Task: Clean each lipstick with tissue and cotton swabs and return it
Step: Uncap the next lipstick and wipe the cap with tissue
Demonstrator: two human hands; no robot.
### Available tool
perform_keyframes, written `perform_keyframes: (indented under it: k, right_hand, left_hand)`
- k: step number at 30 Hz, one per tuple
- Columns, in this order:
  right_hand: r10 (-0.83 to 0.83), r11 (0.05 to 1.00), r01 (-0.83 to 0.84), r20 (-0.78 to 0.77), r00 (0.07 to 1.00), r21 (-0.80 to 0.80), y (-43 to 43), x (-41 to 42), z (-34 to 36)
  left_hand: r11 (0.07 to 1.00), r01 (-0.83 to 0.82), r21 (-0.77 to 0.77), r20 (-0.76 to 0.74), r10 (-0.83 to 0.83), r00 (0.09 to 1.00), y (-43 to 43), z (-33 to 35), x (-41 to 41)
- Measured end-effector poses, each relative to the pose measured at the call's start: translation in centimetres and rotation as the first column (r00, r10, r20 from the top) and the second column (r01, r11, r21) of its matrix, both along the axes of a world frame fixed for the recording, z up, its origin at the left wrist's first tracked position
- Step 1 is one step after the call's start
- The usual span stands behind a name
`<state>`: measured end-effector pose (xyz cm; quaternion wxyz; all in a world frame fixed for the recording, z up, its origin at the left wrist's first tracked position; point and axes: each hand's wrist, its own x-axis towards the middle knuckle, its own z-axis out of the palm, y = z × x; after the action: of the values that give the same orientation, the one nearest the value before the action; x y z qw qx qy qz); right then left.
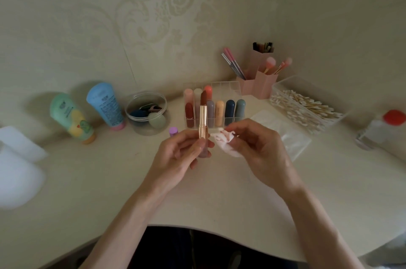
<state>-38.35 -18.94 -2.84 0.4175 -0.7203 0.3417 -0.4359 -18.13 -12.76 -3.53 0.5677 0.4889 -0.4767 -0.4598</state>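
Observation:
My left hand (183, 154) grips an uncapped lipstick (203, 118) upright by its base; its gold tube and brown-red bullet stick up above my fingers. Just to its right, my right hand (256, 148) pinches a crumpled white tissue (222, 140) with pink smears, close to the tube but apart from it. Behind stands a clear organiser (230, 91) with several capped lipsticks in different colours. A clear box of cotton swabs (305, 108) sits at the right. A small purple cap (173, 131) stands on the table left of my left hand.
Two tubes of cream (72, 115) and a round clear tub of sponges (146, 112) stand at the left. Pink brush holders (261, 84) are at the back. A pack of tissues (283, 134) lies under my right hand's far side. A red-capped bottle (382, 130) is far right.

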Motion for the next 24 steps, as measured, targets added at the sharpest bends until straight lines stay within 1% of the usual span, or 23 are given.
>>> perform_keyframes:
  k: [3,7,9,10,12,14,16,18,20,22,24]
  right_hand:
    - [-0.016,0.998,0.009,0.090,0.996,0.070,0.1,-0.1,0.4]
    - [0.000,0.976,-0.036,0.169,0.986,0.214,0.4,0.0,0.6]
    - [-0.023,0.956,-0.039,0.204,0.979,0.292,0.5,0.0,0.7]
    - [-0.041,0.954,-0.022,0.202,0.978,0.299,0.5,0.0,0.7]
    - [-0.084,0.973,0.043,0.172,0.981,0.225,0.6,0.0,0.6]
    - [-0.124,0.987,0.102,0.177,0.976,0.128,0.6,0.2,0.5]
    - [-0.157,0.987,0.161,0.172,0.972,-0.005,0.7,0.2,0.3]
    - [-0.190,0.959,0.213,0.133,0.973,-0.189,0.8,0.3,0.0]
    - [-0.231,0.915,0.248,0.092,0.969,-0.318,0.9,0.7,-0.2]
    - [-0.249,0.896,0.257,0.070,0.966,-0.361,1.1,1.3,-0.3]
    - [-0.223,0.896,0.233,0.072,0.972,-0.377,1.1,1.6,-0.7]
  left_hand:
    - [0.999,0.031,0.019,0.034,-0.031,0.999,0.0,0.1,0.0]
    - [0.999,0.021,0.026,0.039,-0.022,0.999,0.0,0.3,0.0]
    - [0.999,0.016,0.035,0.037,-0.017,0.999,0.1,0.3,0.0]
    - [0.999,0.013,0.038,0.035,-0.014,0.999,0.1,0.4,-0.1]
    - [0.999,0.010,0.040,0.036,-0.011,0.999,0.2,0.4,-0.2]
    - [0.999,0.006,0.045,0.033,-0.008,0.999,0.3,0.5,-0.3]
    - [0.999,0.008,0.045,0.032,-0.009,0.999,0.4,0.5,-0.3]
    - [0.999,0.019,0.039,0.038,-0.020,0.999,0.3,0.5,-0.3]
    - [0.999,0.035,0.036,0.034,-0.036,0.999,0.2,0.4,-0.3]
    - [0.998,0.057,0.031,0.035,-0.058,0.998,0.2,0.3,-0.3]
    - [0.997,0.073,0.028,0.049,-0.074,0.996,0.2,0.2,-0.3]
